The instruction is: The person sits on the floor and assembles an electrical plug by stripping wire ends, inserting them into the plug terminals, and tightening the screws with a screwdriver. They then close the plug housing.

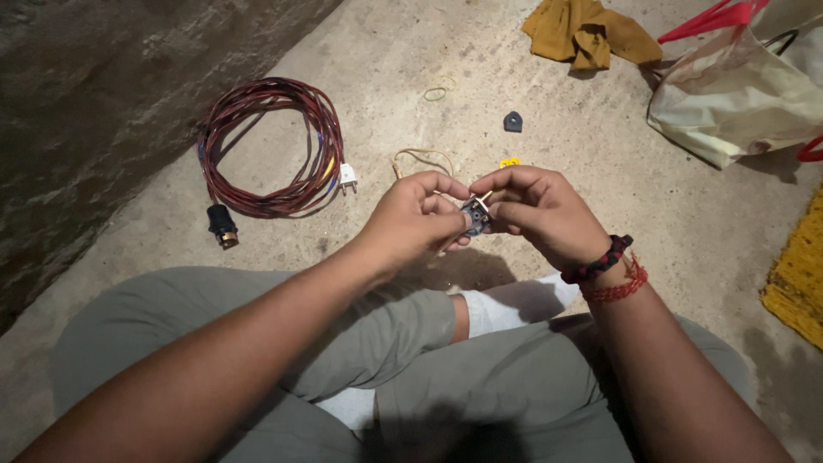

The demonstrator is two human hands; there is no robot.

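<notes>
Together, both hands: pinch one small dark plug part.
Left hand: grips plug part.
Right hand: fingertips hold it.
Pins: point far-right.
Hidden: plug body mostly covered by fingers.

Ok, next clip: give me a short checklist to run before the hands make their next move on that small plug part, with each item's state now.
1. Both hands on the part: ok. Left hand and right hand pinch the small dark plug part between them.
2. Grip secure: cannot tell; fingers hide most of it.
3. Thin wire free of snags: ok, it loops loosely on the floor.
4. Coiled cable out of the way: ok, lying apart to the left.
5. Loose dark piece within sight: ok.
</notes>
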